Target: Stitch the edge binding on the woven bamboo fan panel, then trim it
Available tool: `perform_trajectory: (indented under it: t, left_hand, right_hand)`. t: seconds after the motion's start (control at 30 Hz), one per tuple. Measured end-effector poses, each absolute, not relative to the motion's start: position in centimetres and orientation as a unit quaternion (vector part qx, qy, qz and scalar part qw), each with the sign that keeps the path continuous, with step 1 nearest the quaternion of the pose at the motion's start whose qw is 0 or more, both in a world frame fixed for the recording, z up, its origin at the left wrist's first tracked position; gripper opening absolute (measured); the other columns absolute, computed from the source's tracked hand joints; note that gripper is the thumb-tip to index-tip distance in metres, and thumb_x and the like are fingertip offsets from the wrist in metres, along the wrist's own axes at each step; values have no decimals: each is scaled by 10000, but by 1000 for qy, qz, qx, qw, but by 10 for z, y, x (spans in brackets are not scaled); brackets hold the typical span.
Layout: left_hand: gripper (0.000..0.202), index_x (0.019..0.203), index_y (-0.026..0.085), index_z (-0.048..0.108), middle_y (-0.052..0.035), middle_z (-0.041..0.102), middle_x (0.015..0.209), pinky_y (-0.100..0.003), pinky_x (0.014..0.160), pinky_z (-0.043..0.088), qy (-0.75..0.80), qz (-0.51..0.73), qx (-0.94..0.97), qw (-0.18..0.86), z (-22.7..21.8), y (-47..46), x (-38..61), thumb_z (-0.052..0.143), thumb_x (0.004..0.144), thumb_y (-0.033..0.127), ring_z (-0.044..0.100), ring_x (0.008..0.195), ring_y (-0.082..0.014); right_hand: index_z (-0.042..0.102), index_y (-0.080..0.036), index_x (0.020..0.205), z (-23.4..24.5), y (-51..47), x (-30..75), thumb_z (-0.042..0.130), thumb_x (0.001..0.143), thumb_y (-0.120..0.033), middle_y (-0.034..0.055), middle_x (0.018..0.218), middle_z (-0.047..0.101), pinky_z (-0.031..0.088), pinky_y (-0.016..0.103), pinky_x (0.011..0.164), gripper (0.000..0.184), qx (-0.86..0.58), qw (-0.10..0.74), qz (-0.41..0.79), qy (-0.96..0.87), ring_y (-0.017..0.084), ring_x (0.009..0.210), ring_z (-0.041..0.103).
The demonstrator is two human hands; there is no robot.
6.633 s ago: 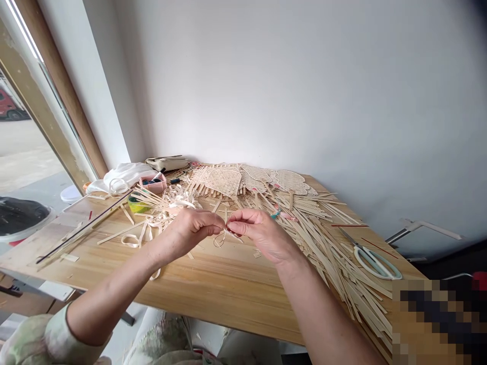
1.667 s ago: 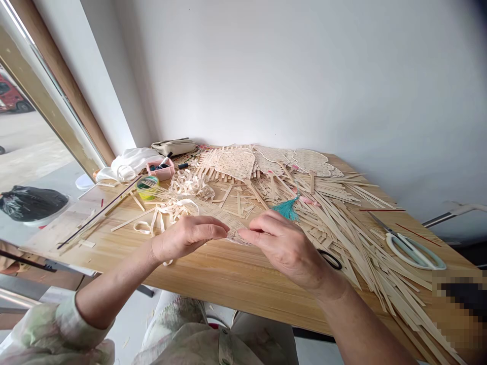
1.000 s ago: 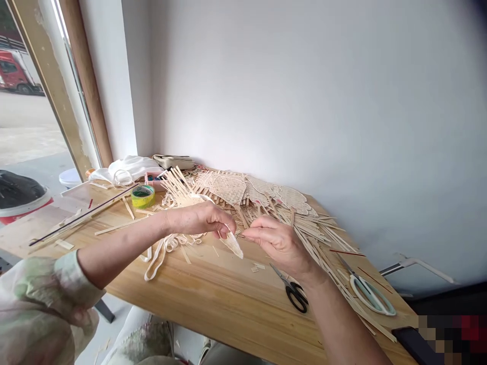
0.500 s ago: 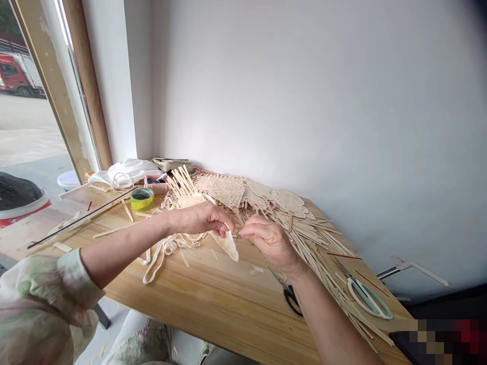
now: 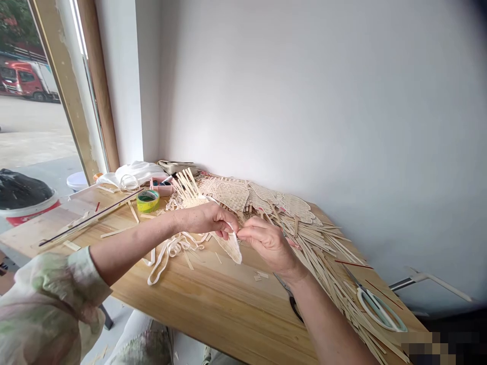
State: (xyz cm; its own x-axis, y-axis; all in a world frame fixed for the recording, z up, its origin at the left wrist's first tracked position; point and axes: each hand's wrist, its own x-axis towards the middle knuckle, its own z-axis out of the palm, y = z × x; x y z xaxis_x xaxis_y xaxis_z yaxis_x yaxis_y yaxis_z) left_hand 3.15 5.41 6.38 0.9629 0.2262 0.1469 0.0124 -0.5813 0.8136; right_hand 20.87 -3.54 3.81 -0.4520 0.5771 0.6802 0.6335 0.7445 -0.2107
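Note:
Pinched in my left hand [image 5: 213, 218] is a woven bamboo-strip piece [image 5: 231, 249] with a white binding tape along its edge. Its lower tip hangs below my fingers, and loose strip ends [image 5: 187, 183] fan out behind my wrist. My right hand [image 5: 270, 246] has its thumb and fingers pressed together right at the bound edge, close to my left fingertips. Anything thin between those fingers is too small to make out. A loose white tape [image 5: 167, 256] lies in loops on the table below my left forearm.
Finished woven pieces [image 5: 232, 195] lie along the wall. Long loose strips [image 5: 323, 274] spread down the right side. Black-handled scissors [image 5: 294, 306] lie partly under my right forearm, and white-and-green scissors [image 5: 380, 309] farther right. Tape roll [image 5: 147, 202] and pink box [image 5: 163, 187] stand left.
My right hand has come in to the edge of the woven piece, closing the small gap to my left fingers. The whole view has shifted slightly, with things appearing farther right.

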Motion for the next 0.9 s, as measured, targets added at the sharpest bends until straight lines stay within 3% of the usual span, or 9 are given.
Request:
perform_trajectory:
  t: [0.47,0.9]
  left_hand:
    - [141,772,125,624,0,593,701,-157,574,489,80,109,872,471,68,53,36,497,791,68,604,628,-77]
    - [164,756,125,622,0,585,706,-153,585,488,64,87,880,463,69,54,35,478,800,60,595,629,-68]
  right_hand:
    - [665,-194,745,27,-25,222,597,779,-199,9,688,582,429,229,593,76,-382,447,148,-795,111,661,535]
    - [700,-286,857,23,-17,230,625,765,-241,-2,742,618,444,225,660,126,-339,418,293,-791,96,708,561]
